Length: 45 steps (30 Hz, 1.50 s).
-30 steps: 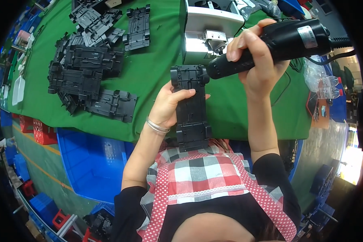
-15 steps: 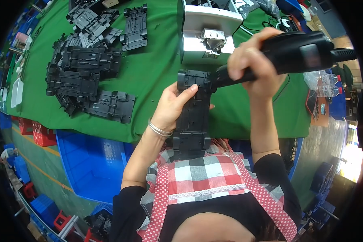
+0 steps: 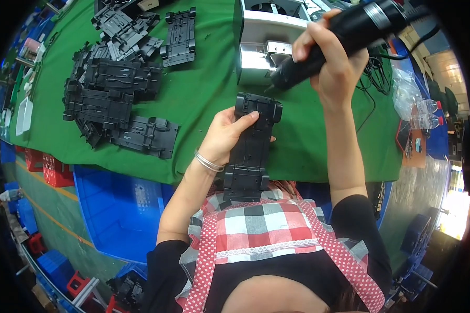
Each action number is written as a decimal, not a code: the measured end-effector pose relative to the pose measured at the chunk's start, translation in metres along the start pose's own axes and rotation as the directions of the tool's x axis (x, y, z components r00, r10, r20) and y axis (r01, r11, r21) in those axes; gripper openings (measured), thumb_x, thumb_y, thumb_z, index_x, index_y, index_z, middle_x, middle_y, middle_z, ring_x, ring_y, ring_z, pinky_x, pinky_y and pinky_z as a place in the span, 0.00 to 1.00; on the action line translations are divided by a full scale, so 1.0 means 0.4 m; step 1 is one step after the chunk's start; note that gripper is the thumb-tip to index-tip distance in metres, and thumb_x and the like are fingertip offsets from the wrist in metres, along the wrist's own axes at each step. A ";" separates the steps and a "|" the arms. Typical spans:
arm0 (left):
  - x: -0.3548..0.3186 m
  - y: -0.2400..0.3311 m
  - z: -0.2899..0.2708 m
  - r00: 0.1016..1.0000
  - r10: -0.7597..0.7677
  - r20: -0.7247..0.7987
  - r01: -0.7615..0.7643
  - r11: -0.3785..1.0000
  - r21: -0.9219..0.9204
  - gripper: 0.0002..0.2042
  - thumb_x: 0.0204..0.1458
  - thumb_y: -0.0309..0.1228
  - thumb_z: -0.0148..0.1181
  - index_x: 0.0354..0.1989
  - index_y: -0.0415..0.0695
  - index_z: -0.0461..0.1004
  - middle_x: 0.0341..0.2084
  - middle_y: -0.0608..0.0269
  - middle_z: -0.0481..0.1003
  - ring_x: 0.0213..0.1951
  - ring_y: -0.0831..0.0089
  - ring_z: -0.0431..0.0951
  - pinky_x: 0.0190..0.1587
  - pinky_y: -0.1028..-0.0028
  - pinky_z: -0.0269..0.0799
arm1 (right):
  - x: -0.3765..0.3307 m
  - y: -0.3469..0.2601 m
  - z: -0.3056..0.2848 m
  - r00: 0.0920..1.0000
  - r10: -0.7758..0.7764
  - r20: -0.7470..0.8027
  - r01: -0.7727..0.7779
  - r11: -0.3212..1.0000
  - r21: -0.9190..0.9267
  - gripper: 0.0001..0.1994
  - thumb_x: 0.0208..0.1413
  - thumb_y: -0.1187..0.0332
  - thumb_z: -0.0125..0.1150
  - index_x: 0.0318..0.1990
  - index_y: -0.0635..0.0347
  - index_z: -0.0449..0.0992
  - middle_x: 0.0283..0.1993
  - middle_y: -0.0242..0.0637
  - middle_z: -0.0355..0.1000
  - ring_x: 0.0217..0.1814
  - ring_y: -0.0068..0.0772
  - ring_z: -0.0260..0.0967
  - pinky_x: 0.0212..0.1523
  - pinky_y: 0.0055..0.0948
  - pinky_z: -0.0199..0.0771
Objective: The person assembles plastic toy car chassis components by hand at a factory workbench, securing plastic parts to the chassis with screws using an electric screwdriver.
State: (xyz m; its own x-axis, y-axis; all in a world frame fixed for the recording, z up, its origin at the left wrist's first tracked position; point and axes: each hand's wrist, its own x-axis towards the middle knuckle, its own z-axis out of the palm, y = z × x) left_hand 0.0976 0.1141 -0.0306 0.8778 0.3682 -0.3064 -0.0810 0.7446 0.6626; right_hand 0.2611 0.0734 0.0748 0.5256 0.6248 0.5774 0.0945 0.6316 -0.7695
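My left hand [image 3: 225, 129] grips a long black plastic chassis plate [image 3: 249, 148] by its left edge, thumb on top near the far end. The plate's near end reaches my checked apron. My right hand [image 3: 335, 68] is wrapped round a black electric screwdriver [image 3: 344, 37] with a cable at its back end. Its narrow tip points down and left, just above the plate's far end and apart from it. Right behind the tip stands a silver metal box with a bright metal fitting [image 3: 279, 49] on its front, partly hidden by the screwdriver.
Several similar black chassis plates [image 3: 109, 107] lie heaped at the left of the green cloth [image 3: 203, 62]. A blue bin [image 3: 117, 208] stands below the table's front edge at left. Plastic bottles [image 3: 427, 115] and coiled cables [image 3: 376, 75] sit at the right.
My right hand has lifted the screwdriver up and away from the plate's far end, tilting it more steeply. My left hand still holds the plate, in nearly the same place.
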 end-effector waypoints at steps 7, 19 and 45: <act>-0.002 0.000 0.005 1.000 -0.030 -0.001 0.030 0.999 0.020 0.12 0.54 0.28 0.52 0.42 0.31 0.67 0.31 0.53 0.75 0.29 0.61 0.79 0.31 0.69 0.78 | -0.070 0.003 0.040 0.996 -0.028 0.085 0.026 0.999 0.025 0.13 0.50 0.82 0.48 0.44 0.67 0.59 0.21 0.39 0.64 0.17 0.30 0.63 0.20 0.30 0.66; -0.014 -0.021 0.028 0.997 -0.080 -0.004 0.081 0.996 0.034 0.12 0.54 0.28 0.51 0.42 0.32 0.67 0.32 0.52 0.75 0.29 0.64 0.79 0.32 0.72 0.78 | -0.109 0.006 0.055 0.995 0.043 0.094 -0.042 0.999 -0.013 0.09 0.43 0.83 0.59 0.31 0.66 0.66 0.19 0.33 0.67 0.17 0.19 0.66 0.18 0.20 0.68; -0.084 0.020 -0.040 0.958 0.204 -0.200 -0.169 0.970 0.177 0.11 0.42 0.16 0.56 0.37 0.33 0.71 0.31 0.61 0.75 0.32 0.75 0.75 0.38 0.77 0.71 | -0.095 -0.064 0.004 0.999 -0.027 0.043 0.013 0.954 0.301 0.16 0.48 0.82 0.46 0.46 0.64 0.57 0.21 0.40 0.64 0.15 0.31 0.62 0.19 0.32 0.67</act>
State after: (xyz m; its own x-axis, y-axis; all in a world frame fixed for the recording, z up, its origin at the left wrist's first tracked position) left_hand 0.0599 0.1163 -0.0259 0.7305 0.6158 -0.2953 -0.1437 0.5612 0.8151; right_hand 0.2375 0.0342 0.0731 0.4863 0.6264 0.6092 -0.1572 0.7485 -0.6442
